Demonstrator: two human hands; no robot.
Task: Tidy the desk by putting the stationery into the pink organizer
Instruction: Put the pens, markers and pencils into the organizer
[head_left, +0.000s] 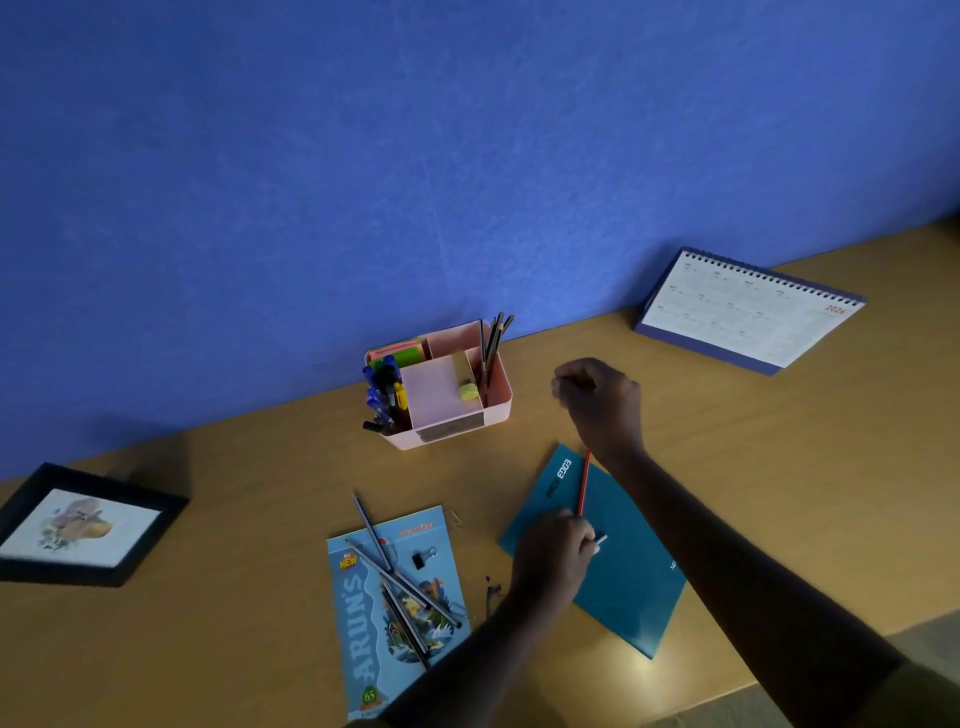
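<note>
Pinching a red pencil (584, 483) in my left grip (553, 556) above the teal folder (628, 587), right grip (597, 400) curled near the pink organizer (496, 410), contents I cannot tell, grey pencils (395, 577) and binder clip (423, 559) loose on the booklet (358, 639), calendar (743, 312) behind.

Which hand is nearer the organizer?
Right. The right hand is just right of the organizer; the left hand is farther, nearer the camera, gripping a pencil.

Wooden desk (260, 519) carries pink organizer (497, 410), calendar (748, 312), framed picture (83, 525), light-blue booklet (358, 644), teal notebook (628, 582).
</note>
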